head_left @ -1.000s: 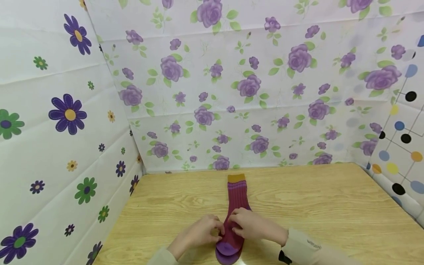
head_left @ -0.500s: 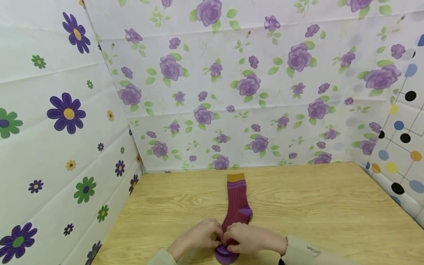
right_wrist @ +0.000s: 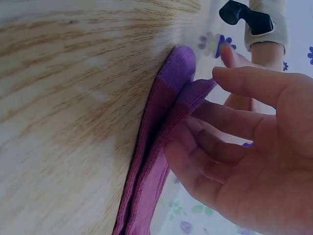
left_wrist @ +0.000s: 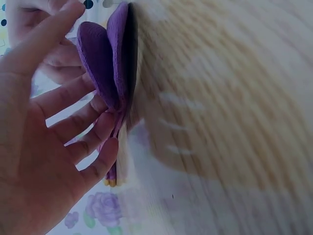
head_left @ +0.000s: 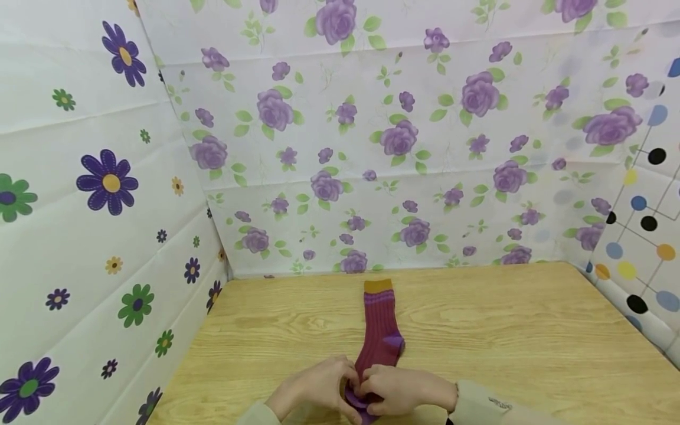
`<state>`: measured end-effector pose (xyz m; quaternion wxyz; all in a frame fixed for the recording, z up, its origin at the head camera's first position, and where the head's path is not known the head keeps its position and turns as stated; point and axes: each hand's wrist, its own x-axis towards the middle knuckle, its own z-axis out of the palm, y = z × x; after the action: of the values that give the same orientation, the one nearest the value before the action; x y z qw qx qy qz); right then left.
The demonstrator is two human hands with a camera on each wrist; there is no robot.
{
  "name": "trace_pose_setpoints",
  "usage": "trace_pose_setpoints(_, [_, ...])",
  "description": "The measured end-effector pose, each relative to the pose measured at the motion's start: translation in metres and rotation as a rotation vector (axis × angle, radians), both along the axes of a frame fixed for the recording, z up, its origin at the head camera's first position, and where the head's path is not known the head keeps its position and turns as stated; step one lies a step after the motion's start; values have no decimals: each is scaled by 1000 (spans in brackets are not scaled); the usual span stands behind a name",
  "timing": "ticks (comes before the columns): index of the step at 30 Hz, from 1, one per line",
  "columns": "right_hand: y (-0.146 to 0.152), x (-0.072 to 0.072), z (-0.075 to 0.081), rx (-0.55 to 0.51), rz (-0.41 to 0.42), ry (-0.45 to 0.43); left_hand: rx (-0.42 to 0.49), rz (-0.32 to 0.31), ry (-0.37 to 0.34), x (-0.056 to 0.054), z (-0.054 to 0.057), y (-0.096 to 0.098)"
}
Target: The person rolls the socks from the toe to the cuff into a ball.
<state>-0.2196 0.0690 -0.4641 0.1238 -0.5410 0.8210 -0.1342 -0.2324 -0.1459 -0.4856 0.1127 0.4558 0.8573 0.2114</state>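
Note:
Two maroon knit socks with purple toes and heels lie stacked lengthwise on the table, mustard cuff at the far end; the upper sock (head_left: 378, 319) covers most of the lower sock (right_wrist: 155, 103). At the near end, the upper sock's purple toe (left_wrist: 94, 54) stands raised off the lower one, leaving a gap. My right hand (head_left: 398, 389) pinches that raised toe between thumb and fingers. My left hand (head_left: 326, 383) is on the toe's left side, its spread fingers (left_wrist: 80, 120) touching the socks' edge and its thumb held apart from the cloth.
The wood-grain table (head_left: 494, 330) extends to both sides of the socks. Floral sheeting (head_left: 372, 147) hangs along the back, with a flower-print sheet (head_left: 79, 248) at the left and a dotted one (head_left: 645, 248) at the right.
Both hands have worked nearer along the foot to the toe end, the right hand uncovering the purple heel. The upper toe has been lifted from the lower sock.

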Motion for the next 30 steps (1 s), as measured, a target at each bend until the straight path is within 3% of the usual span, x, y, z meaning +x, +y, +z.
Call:
trace_pose_setpoints(5, [1,0,-3,-8,20,-9,-68,-53,140,0,-2,4])
trace_pose_setpoints(10, [0,0,-8,-34,40,-8,-109,-89,194,1,-2,6])
trace_pose_setpoints(16, [-2,-1,-10,-31,48,-29,-218,-57,117,7,5,8])
trace_pose_setpoints(20, [-2,-1,-7,-7,30,-47,-276,-27,113,11,8,11])
trace_pose_setpoints(24, [-2,-1,-4,7,10,-85,-251,-8,75,11,9,12])
trace_pose_setpoints(30, [-3,0,-4,-13,-63,-136,-138,5,-16,6,7,8])
